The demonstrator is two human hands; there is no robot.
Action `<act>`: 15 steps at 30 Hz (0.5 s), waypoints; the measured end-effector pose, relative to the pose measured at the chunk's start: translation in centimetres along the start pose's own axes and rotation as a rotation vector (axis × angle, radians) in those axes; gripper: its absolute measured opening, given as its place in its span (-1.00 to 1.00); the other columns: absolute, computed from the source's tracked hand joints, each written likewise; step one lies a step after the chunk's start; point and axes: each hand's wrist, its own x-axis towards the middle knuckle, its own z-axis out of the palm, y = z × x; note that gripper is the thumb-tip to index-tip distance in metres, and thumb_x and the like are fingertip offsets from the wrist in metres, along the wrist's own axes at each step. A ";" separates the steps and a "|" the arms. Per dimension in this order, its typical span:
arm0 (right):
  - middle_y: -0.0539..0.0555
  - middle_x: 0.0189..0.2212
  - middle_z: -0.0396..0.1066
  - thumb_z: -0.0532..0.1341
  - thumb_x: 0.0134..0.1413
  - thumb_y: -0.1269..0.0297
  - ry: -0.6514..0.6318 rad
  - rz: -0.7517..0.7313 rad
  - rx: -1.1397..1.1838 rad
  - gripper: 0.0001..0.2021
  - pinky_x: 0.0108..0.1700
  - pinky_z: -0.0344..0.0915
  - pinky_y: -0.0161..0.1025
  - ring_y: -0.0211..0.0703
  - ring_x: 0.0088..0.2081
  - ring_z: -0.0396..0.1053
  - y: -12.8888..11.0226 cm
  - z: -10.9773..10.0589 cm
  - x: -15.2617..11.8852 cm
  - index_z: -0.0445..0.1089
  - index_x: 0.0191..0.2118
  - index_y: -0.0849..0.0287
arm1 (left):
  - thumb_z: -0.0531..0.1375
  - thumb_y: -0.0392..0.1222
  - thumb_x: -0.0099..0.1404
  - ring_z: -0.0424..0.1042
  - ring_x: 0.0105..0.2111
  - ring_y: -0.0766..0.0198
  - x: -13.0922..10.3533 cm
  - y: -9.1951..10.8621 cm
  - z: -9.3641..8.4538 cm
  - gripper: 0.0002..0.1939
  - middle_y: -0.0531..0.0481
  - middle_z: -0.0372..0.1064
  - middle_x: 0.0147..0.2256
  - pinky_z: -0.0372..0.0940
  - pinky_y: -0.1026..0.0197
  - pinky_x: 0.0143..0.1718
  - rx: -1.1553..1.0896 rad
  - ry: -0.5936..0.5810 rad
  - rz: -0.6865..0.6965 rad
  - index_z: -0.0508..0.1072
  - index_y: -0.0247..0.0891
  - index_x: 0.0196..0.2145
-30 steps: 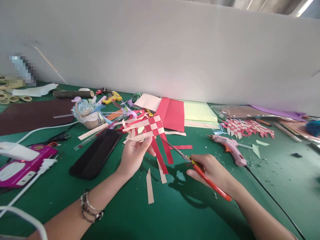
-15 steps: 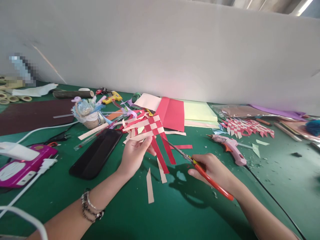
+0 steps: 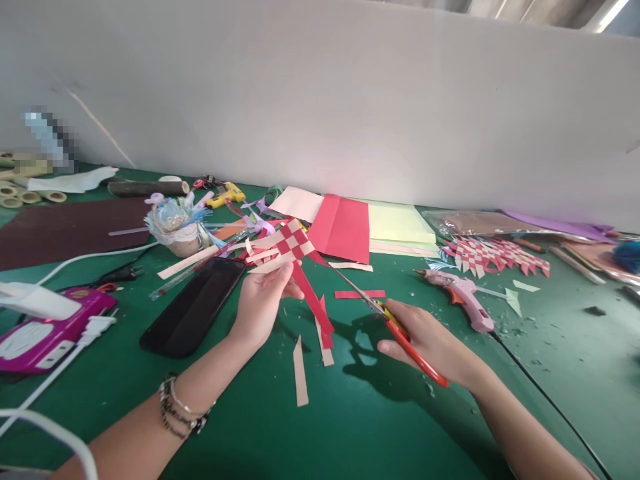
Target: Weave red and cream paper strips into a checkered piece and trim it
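Observation:
My left hand [image 3: 263, 300] pinches a woven red and cream paper piece [image 3: 294, 241] near the middle of the table. Loose cream strips stick out of its left side, and one long red strip [image 3: 313, 298] hangs down to the right. My right hand [image 3: 425, 337] is closed on scissors [image 3: 413, 348] with red and yellow handles. Their blades point up-left, with the tips close to the right corner of the weave. Below lie a cream strip [image 3: 300, 373] and a red offcut [image 3: 326, 327] over another cream strip.
A black phone [image 3: 193, 310] lies left of my left hand, beyond it a magenta power strip [image 3: 60, 327]. Red card [image 3: 345, 227] sits behind. To the right are a pink glue gun [image 3: 463, 293] with its cord and finished woven pieces [image 3: 495, 255].
The woven piece has turned and shifted slightly left. One red strip that hung from it now appears cut off and lies lower on the table. The scissors have moved a little left.

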 end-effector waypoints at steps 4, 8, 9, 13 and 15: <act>-0.06 -0.56 0.14 0.05 0.00 -0.16 -0.037 -0.007 -0.041 -0.60 -0.53 0.02 -0.33 -0.29 -0.57 0.02 -0.2 0.0 -0.1 0.02 -0.45 0.11 | 0.27 -0.01 0.04 0.34 -0.67 0.40 0.1 0.2 0.1 -0.72 0.10 0.31 -0.63 0.32 0.35 -0.61 0.039 0.025 0.020 0.42 -0.31 -0.52; -0.09 -0.56 0.13 0.06 -0.01 -0.15 -0.087 -0.004 -0.028 -0.58 -0.54 -0.03 -0.34 -0.30 -0.58 -0.02 -0.2 0.3 -0.1 -0.04 -0.48 0.10 | 0.28 -0.06 0.04 0.34 -0.67 0.42 0.1 0.3 0.1 -0.77 0.11 0.32 -0.59 0.32 0.36 -0.61 0.048 0.013 0.051 0.44 -0.30 -0.48; -0.09 -0.56 0.12 0.07 -0.02 -0.15 -0.092 -0.002 -0.026 -0.57 -0.54 -0.04 -0.34 -0.31 -0.58 -0.02 -0.2 0.4 -0.1 -0.05 -0.48 0.10 | 0.28 -0.07 0.04 0.35 -0.66 0.42 0.1 0.3 0.1 -0.78 0.11 0.31 -0.58 0.32 0.37 -0.60 0.038 0.008 0.051 0.45 -0.29 -0.48; -0.10 -0.57 0.10 0.09 -0.03 -0.16 -0.102 -0.013 -0.016 -0.56 -0.54 -0.07 -0.34 -0.31 -0.58 -0.05 -0.1 0.5 -0.2 -0.07 -0.49 0.10 | 0.28 -0.08 0.05 0.38 -0.64 0.41 -0.1 0.3 0.0 -0.79 0.12 0.30 -0.58 0.35 0.37 -0.57 0.011 -0.005 0.018 0.47 -0.28 -0.44; -0.11 -0.57 0.08 0.08 -0.02 -0.16 -0.107 -0.017 -0.004 -0.55 -0.53 -0.08 -0.34 -0.31 -0.57 -0.05 -0.1 0.5 -0.2 -0.07 -0.49 0.10 | 0.29 -0.07 0.05 0.39 -0.63 0.40 -0.1 0.2 0.0 -0.78 0.12 0.31 -0.58 0.36 0.36 -0.56 0.006 -0.011 0.005 0.48 -0.27 -0.40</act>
